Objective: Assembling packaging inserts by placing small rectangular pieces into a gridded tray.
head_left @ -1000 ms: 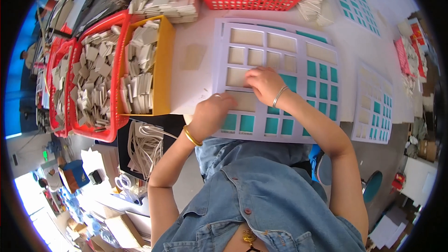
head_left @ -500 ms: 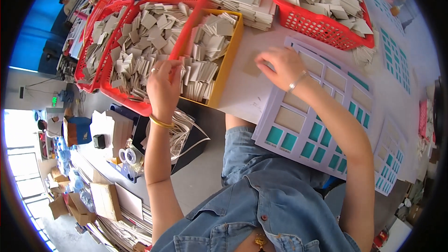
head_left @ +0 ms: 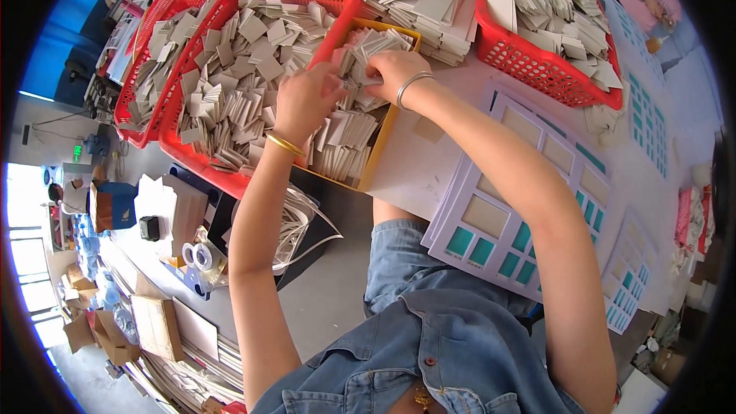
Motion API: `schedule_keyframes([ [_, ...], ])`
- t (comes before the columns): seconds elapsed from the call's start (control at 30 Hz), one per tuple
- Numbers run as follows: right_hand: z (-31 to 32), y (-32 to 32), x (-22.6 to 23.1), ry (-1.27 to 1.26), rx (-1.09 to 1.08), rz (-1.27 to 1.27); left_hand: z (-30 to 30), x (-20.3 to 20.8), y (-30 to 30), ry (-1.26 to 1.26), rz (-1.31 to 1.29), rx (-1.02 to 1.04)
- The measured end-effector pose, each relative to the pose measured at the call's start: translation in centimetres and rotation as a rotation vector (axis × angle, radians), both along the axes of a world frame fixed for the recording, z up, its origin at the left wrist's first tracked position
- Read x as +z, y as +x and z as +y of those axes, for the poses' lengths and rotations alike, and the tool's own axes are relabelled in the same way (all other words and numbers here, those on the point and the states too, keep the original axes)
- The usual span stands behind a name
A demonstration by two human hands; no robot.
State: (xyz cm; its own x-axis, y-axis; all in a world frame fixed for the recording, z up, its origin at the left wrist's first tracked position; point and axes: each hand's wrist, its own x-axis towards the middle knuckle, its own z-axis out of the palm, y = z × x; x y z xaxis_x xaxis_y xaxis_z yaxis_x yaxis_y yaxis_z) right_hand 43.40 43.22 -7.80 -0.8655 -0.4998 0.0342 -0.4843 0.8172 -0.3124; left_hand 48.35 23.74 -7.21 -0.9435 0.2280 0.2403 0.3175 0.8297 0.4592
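Note:
Both my hands are over the yellow box [head_left: 373, 165], which is packed with small grey-beige cardboard pieces [head_left: 343, 142]. My left hand [head_left: 307, 103] reaches over the red rim beside the box, its thumb and fingertips apart at the pieces. From the right comes my right hand [head_left: 399, 77], its thumb and index finger parted around the upper pieces. I see nothing firmly held in either hand, though some fingertips are hidden or blurred. Left of the box, a large red basket [head_left: 203, 171] holds more loose pieces. A lavender panel [head_left: 502, 249] with rectangular openings and teal patches lies right of my lap.
Another red basket [head_left: 540, 69] of pieces stands at the far right, near a stack of larger boards [head_left: 441, 15]. A narrower red basket [head_left: 130, 132] is at the far left. Below the table edge are white strips [head_left: 299, 222] and tape rolls [head_left: 201, 257]. Other people are farther off.
My right hand has moved left from above the panel to the yellow box. My left hand has shifted right and farther away, from the red basket's edge to the box.

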Motion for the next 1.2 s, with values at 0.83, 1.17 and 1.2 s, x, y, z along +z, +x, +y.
schedule_keyframes([
  [0.83,4.8,2.6,2.2,-0.554,0.12,0.582,7.8,-1.0,14.4,0.717,-0.187,0.07],
  [1.17,19.1,24.0,0.5,-0.794,-0.336,-0.518,14.5,-3.4,18.3,0.59,-0.558,-0.375],
  [1.2,19.7,25.4,-0.2,-0.739,-0.328,-0.518,15.2,-3.5,18.2,0.503,-0.46,-0.45],
])
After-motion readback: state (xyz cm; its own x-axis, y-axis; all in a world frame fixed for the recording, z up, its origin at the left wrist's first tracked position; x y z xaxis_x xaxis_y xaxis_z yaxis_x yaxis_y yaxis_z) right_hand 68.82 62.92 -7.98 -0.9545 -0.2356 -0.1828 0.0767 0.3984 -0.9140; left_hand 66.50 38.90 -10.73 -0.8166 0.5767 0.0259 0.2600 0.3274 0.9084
